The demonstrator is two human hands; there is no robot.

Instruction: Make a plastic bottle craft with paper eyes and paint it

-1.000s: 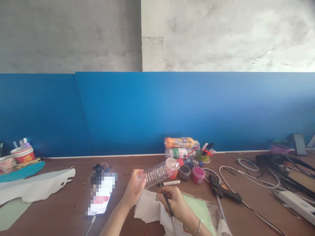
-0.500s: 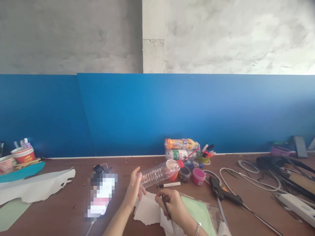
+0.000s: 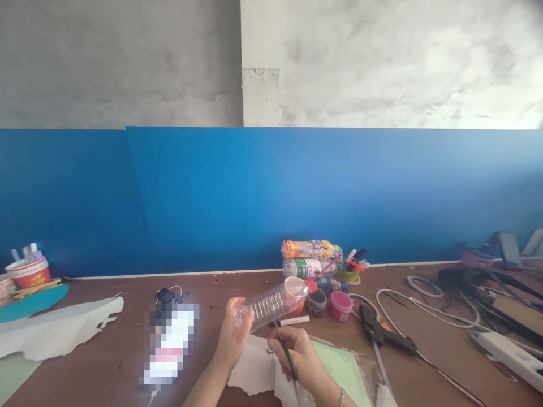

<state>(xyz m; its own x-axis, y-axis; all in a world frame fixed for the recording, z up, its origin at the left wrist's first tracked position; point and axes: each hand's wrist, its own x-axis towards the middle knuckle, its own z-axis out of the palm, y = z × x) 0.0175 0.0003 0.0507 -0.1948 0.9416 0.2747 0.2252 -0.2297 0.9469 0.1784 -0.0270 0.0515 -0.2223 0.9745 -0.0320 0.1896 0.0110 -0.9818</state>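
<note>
A clear ribbed plastic bottle (image 3: 268,305) with a red cap is held tilted above the table, cap end up and to the right. My left hand (image 3: 235,333) grips it around its base. In my right hand (image 3: 294,353), closed fingers hold a slim dark tool (image 3: 285,351) with a thin pointed tip; its exact kind is unclear. That tip is at the bottle's underside, but I cannot tell if it touches. Below lie torn white paper (image 3: 252,367) and a light green sheet (image 3: 337,364).
A lit, blurred phone (image 3: 172,345) lies at left. Behind the bottle stand a paper cup (image 3: 293,287), a dark jar (image 3: 316,303) and a pink jar (image 3: 341,307). Further right are a black glue gun (image 3: 384,330), cables and a white power strip (image 3: 511,359).
My left fingers have shifted and wrapped further around the bottle's base. The bottle and the tool have hardly moved. The view has turned slightly to the right.
</note>
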